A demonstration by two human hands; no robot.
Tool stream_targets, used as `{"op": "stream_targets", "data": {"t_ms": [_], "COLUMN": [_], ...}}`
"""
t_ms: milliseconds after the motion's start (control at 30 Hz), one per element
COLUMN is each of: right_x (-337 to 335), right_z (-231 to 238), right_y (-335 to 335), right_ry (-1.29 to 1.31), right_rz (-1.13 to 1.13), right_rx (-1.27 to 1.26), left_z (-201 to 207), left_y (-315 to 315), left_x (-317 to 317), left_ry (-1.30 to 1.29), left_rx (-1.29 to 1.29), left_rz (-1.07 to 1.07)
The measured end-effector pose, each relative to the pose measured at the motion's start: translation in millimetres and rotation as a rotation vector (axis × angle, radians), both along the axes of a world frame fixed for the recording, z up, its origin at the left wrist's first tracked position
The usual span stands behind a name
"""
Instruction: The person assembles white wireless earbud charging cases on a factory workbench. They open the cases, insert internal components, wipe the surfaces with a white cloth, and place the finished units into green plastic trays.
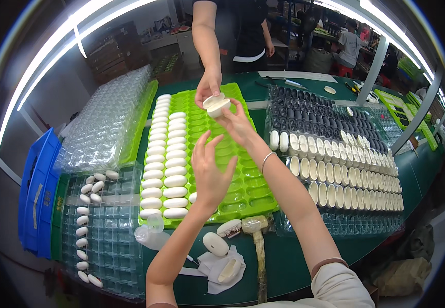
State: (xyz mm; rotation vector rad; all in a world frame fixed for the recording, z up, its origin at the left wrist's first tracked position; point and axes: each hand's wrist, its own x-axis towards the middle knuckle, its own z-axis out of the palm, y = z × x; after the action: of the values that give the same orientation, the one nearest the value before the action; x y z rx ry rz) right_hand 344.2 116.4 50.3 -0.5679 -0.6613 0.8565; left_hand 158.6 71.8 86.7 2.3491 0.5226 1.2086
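Above the far part of the green tray (238, 169), my right hand (237, 126) grips a small white oval case (218, 109) that stands hinged open. A co-worker's hand (209, 84) reaches in from across the table and touches the same case. My left hand (211, 172) hovers nearer me over the tray, fingers spread, holding nothing. Rows of closed white oval cases (175, 181) fill the tray's left columns; several pockets to the right hold none. Close to my left forearm lie a white rounded case (215, 244), a white cloth (235, 274) and a translucent bottle (150, 237).
A mallet (255, 226) lies at the near edge. To the right, trays hold cream half shells (356, 177) and black parts (304, 110). Clear trays (114, 236) with small white pieces, stacked clear trays (109, 120) and a blue bin (37, 195) are at the left.
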Motion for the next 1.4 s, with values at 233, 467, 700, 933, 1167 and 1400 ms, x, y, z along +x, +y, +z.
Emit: {"op": "stream_targets", "data": {"t_ms": [233, 467, 700, 933, 1167, 1400], "right_x": [13, -22, -121, -178, -195, -203], "right_z": [-9, 3, -3, -26, -33, -51], "right_y": [26, 10, -138, -203, -197, -200], "right_ry": [-0.023, 0.045, -0.233, -0.475, -0.007, -0.207], "right_rz": [-0.129, -0.088, -0.005, 0.03, 0.337, 0.128], "right_rx": [-0.029, -0.157, -0.421, -0.542, -0.456, -0.57], "left_z": [-26, -57, -60, -56, -49, -74], "left_y": [-36, -50, -35, -36, -38, -43], "left_x": [-121, -162, -152, -152, -122, -116], "left_ry": [0.214, 0.615, 0.732, 0.331, -0.018, -0.058], "left_rx": [-0.257, -0.146, -0.052, -0.182, -0.308, -0.366], "left_rz": [-0.14, -0.304, -0.442, -0.394, -0.312, -0.307]}}
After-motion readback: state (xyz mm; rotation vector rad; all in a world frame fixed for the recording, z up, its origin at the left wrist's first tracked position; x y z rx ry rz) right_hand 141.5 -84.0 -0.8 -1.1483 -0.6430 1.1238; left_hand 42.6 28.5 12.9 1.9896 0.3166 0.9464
